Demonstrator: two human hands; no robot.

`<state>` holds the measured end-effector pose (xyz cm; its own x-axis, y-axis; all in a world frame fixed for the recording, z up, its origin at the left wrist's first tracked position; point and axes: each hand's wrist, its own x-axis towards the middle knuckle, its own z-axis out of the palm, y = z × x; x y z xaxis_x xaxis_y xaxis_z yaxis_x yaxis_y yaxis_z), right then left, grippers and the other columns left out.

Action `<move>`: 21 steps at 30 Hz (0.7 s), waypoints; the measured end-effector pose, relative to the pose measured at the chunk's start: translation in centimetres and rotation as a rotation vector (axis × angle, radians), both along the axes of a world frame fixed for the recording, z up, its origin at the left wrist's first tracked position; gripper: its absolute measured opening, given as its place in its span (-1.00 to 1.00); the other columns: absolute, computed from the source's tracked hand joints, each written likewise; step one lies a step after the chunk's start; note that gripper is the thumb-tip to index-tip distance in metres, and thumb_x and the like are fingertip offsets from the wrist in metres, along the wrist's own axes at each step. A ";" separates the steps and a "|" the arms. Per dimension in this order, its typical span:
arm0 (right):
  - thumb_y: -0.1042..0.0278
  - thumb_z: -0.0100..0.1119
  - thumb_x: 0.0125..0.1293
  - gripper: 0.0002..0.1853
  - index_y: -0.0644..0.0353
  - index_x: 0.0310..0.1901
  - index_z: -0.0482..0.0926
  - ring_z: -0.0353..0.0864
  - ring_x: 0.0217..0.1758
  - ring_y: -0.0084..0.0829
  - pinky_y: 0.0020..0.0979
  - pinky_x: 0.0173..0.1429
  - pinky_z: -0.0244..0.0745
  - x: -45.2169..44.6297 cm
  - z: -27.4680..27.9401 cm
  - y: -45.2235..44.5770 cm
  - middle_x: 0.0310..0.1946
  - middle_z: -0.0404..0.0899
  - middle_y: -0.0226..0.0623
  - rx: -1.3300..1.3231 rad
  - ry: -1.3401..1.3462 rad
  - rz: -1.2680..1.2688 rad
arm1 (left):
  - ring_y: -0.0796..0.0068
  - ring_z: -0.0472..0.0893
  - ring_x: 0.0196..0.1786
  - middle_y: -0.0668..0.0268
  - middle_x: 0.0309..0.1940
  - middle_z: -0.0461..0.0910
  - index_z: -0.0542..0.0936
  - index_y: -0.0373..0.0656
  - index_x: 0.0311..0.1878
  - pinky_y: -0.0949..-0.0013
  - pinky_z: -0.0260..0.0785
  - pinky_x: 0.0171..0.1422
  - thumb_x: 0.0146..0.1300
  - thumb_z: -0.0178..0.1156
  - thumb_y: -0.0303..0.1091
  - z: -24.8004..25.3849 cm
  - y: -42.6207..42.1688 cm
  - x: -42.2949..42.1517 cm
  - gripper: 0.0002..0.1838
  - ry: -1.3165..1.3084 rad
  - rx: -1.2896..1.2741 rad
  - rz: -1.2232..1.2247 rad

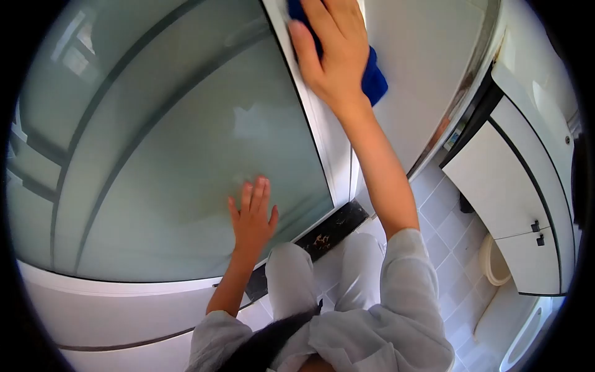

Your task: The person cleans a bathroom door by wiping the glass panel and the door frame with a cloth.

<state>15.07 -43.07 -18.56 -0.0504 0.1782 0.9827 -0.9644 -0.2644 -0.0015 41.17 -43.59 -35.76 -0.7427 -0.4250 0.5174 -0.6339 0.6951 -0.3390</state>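
Note:
My left hand (253, 217) lies with its fingers spread against the frosted glass panel (186, 186) of a door, near its lower right part. It holds nothing. Higher up, my right hand (334, 56) presses a dark blue cloth (375, 80) to the white door frame (307, 105) along the panel's edge. The cloth shows on both sides of the hand, and the rest of it is hidden under the palm and fingers. The tips of my right fingers run out of the top of the view.
A white cabinet (502, 180) with dark edges and small black handles stands at the right. Below it are a beige round bin or bowl (494, 260) and a white toilet-like fixture (527, 335). Grey tiles (449, 211) cover the floor. A dark patterned threshold (334, 229) runs beneath the door.

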 end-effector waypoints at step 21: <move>0.51 -0.10 0.22 -0.74 0.32 -0.08 0.49 0.54 -0.24 -0.37 -0.42 -0.09 0.38 12.6 -21.4 12.2 -0.28 0.58 -0.25 0.694 -1.752 0.752 | 0.04 -0.14 0.43 0.03 0.39 -0.14 -0.06 -0.21 0.37 -0.24 -0.27 0.33 0.11 0.13 -0.10 10.9 5.9 0.9 -0.14 -0.106 0.716 -0.141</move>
